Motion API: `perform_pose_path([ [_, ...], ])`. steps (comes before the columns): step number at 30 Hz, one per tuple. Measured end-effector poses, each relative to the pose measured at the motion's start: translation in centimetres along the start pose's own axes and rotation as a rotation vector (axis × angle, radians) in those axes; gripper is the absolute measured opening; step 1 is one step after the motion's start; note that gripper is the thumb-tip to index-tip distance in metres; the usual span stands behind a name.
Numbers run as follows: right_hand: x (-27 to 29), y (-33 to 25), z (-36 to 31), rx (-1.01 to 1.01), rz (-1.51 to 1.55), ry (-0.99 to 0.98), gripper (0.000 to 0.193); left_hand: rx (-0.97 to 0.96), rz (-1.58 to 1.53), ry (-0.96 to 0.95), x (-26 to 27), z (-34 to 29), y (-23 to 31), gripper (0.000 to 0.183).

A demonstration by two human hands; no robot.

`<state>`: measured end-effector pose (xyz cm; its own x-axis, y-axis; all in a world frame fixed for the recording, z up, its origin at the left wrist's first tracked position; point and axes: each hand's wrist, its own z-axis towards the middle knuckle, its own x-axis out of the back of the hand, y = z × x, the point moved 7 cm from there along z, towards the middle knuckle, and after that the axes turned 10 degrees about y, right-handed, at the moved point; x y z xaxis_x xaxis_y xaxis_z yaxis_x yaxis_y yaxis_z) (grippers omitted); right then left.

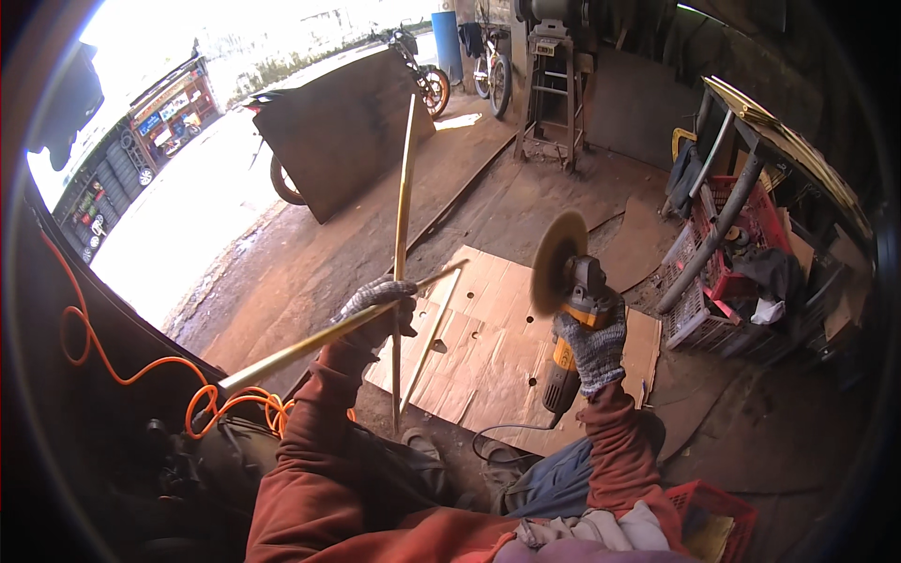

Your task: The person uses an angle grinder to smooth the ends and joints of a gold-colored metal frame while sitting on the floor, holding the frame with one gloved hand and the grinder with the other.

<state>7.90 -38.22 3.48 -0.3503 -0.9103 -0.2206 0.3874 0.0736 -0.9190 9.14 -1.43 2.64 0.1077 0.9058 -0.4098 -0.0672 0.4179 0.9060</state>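
My left hand (377,306), in a grey knitted glove, is closed around two long, thin, yellowish bars that cross at the grip. One bar (404,192) runs nearly upright in view; the other bar (298,355) slants from lower left to upper right. In my gloved right hand (597,349) is a yellow and black angle grinder (587,281), held with its large brown disc (554,266) up, apart from the bars. Motion of the disc cannot be told. Beneath both hands a cardboard sheet (502,366) with several holes covers part of the floor, a thin strip (434,340) on it.
An orange hose (178,360) coils at left. Crates (690,305) of odds and ends stand at right by a metal rack (737,202). Farther off, a large dark panel (343,127) leans before a motorcycle (434,86). A red crate (718,502) sits near my right side.
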Motion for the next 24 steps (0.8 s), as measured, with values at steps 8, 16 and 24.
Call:
perform_pose_path([
  [8,-1.3,-3.1,-1.1,0.242,-0.231,-0.103,0.073,0.047,0.715,0.617,1.0,0.9,2.5,0.025],
  [16,-4.1,-2.2,-3.4,0.176,-0.254,-0.233,0.075,-0.442,1.311,0.742,1.3,-1.9,4.2,0.025],
  [24,-5.6,-2.8,-4.2,0.148,-0.285,-0.267,0.075,-0.748,1.651,0.735,-3.1,-3.5,5.7,0.019],
])
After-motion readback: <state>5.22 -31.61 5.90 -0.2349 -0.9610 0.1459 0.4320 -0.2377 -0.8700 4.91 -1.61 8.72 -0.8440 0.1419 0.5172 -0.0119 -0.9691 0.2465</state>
